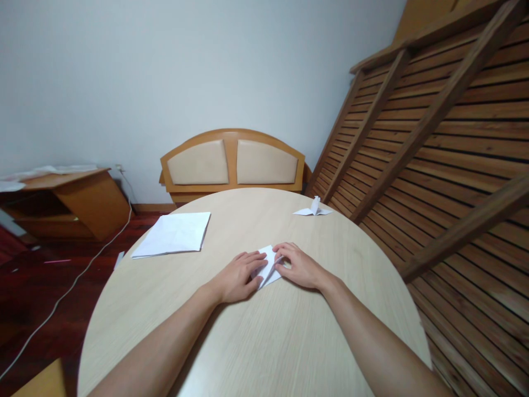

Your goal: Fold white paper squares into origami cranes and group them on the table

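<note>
A small sheet of white folded paper [269,269] lies on the round table in front of me, with one flap lifted along its middle. Flat across its left part rests my left hand [241,277], fingers spread and thumb at the near edge. My right hand [298,266] is closed on the right side, thumb and forefinger pinching the raised flap. The fingers cover parts of the paper's outline.
A stack of white paper [173,234] lies on the table [264,342] at the left. Near the far right edge stands a folded paper crane [314,208]. Wooden slatted panels [446,165] lean along the right; a headboard [233,160] stands behind.
</note>
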Action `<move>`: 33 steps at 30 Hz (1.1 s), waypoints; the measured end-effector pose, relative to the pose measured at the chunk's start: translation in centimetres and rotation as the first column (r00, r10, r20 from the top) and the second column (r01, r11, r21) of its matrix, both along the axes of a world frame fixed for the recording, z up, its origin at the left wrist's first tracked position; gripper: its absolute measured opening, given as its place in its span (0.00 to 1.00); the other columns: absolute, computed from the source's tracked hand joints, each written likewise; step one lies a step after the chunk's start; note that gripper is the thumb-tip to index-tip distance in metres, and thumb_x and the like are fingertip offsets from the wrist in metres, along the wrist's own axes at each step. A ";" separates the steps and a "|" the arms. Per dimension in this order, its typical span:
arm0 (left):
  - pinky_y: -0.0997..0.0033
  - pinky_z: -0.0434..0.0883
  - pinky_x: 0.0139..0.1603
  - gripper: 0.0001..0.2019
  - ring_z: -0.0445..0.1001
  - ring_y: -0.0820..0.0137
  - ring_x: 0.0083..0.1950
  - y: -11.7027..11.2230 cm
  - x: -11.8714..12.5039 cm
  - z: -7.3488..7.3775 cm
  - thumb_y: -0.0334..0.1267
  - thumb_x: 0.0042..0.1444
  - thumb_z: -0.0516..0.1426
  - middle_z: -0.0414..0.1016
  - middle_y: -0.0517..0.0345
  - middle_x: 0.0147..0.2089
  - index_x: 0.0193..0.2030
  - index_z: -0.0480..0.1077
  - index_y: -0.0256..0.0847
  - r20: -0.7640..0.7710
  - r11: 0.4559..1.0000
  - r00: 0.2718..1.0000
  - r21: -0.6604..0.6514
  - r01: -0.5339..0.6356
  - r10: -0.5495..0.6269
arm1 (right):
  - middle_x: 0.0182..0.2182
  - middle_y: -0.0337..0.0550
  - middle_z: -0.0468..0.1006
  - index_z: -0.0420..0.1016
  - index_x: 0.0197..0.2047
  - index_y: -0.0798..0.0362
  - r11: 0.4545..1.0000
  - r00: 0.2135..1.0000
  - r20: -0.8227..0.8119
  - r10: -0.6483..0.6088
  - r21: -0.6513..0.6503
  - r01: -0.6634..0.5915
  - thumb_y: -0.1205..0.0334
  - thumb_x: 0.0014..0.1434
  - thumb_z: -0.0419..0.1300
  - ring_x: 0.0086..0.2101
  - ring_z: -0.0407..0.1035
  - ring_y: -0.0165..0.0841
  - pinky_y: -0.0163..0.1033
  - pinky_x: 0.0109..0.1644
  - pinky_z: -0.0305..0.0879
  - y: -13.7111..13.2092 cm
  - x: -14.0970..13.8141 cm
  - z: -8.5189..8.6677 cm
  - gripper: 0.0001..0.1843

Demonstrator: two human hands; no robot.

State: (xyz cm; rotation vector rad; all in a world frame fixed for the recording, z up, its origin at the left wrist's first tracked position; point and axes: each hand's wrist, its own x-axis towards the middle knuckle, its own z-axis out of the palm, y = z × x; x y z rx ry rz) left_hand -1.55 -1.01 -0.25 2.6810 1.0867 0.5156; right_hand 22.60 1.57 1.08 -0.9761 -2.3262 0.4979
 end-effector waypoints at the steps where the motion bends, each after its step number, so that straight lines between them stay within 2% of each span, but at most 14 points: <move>1: 0.46 0.58 0.69 0.24 0.58 0.56 0.71 0.0 0.0 0.1 0.40 0.64 0.52 0.61 0.47 0.70 0.67 0.61 0.42 -0.011 1.000 1.000 -0.010 0.015 -0.015 | 0.50 0.48 0.75 0.76 0.39 0.51 1.000 1.000 0.000 0.001 -0.005 -0.001 0.62 0.61 0.61 0.53 0.67 0.39 0.47 0.60 0.63 0.0 0.0 0.0 0.04; 5: 0.43 0.55 0.69 0.29 0.55 0.53 0.72 -0.1 -0.1 0.4 0.41 0.63 0.53 0.57 0.47 0.72 0.70 0.58 0.42 -0.051 0.998 0.997 -0.034 0.051 -0.053 | 0.52 0.50 0.74 0.75 0.38 0.52 1.000 1.000 0.000 -0.020 -0.008 0.020 0.56 0.64 0.60 0.54 0.67 0.39 0.47 0.60 0.62 0.3 -0.1 -0.6 0.08; 9: 0.46 0.56 0.70 0.31 0.55 0.53 0.72 -0.1 -0.1 0.6 0.39 0.59 0.56 0.58 0.45 0.72 0.70 0.57 0.39 -0.031 0.996 0.996 -0.031 0.081 -0.082 | 0.51 0.50 0.74 0.73 0.37 0.52 0.998 0.998 0.018 -0.066 0.010 0.066 0.54 0.66 0.57 0.53 0.66 0.40 0.47 0.59 0.62 0.6 -0.3 -1.2 0.11; 16: 0.48 0.57 0.70 0.36 0.58 0.53 0.70 -0.2 -0.1 0.7 0.40 0.58 0.57 0.58 0.46 0.72 0.72 0.52 0.40 0.008 0.994 0.995 -0.034 0.104 -0.104 | 0.46 0.47 0.75 0.69 0.39 0.50 0.992 0.992 0.024 -0.121 0.038 0.121 0.58 0.66 0.57 0.50 0.67 0.40 0.48 0.55 0.65 0.6 -0.6 -1.5 0.05; 22: 0.47 0.59 0.68 0.26 0.60 0.54 0.69 -0.5 0.1 1.3 0.41 0.65 0.52 0.59 0.49 0.71 0.69 0.59 0.47 -0.039 0.990 0.989 0.017 0.141 -0.140 | 0.45 0.46 0.74 0.68 0.42 0.50 0.984 0.984 0.028 -0.174 0.045 0.172 0.63 0.66 0.56 0.50 0.66 0.40 0.48 0.56 0.63 0.9 -0.7 -2.1 0.02; 28: 0.47 0.60 0.66 0.24 0.62 0.54 0.67 -0.8 0.6 1.5 0.44 0.66 0.50 0.62 0.47 0.69 0.67 0.62 0.44 -0.060 0.991 0.991 0.057 0.119 -0.116 | 0.43 0.46 0.75 0.70 0.42 0.50 0.971 0.971 0.046 -0.233 0.061 0.230 0.64 0.67 0.54 0.47 0.68 0.39 0.46 0.54 0.65 0.7 -0.9 -1.7 0.05; 30: 0.48 0.61 0.66 0.23 0.63 0.55 0.66 -0.8 0.7 1.5 0.43 0.67 0.49 0.64 0.46 0.68 0.67 0.62 0.43 -0.067 0.994 0.994 0.064 0.092 -0.088 | 0.46 0.47 0.75 0.71 0.46 0.51 0.977 0.977 0.056 -0.207 0.055 0.204 0.64 0.67 0.53 0.50 0.68 0.39 0.47 0.56 0.64 0.7 -0.9 -1.7 0.07; 33: 0.48 0.61 0.66 0.23 0.65 0.56 0.65 -0.7 0.8 1.2 0.40 0.67 0.48 0.64 0.47 0.68 0.67 0.62 0.44 -0.068 0.994 0.996 0.083 0.069 -0.064 | 0.56 0.50 0.72 0.68 0.57 0.51 0.989 0.987 0.078 -0.141 0.053 0.137 0.62 0.66 0.55 0.58 0.63 0.41 0.51 0.63 0.59 0.7 -0.5 -1.9 0.16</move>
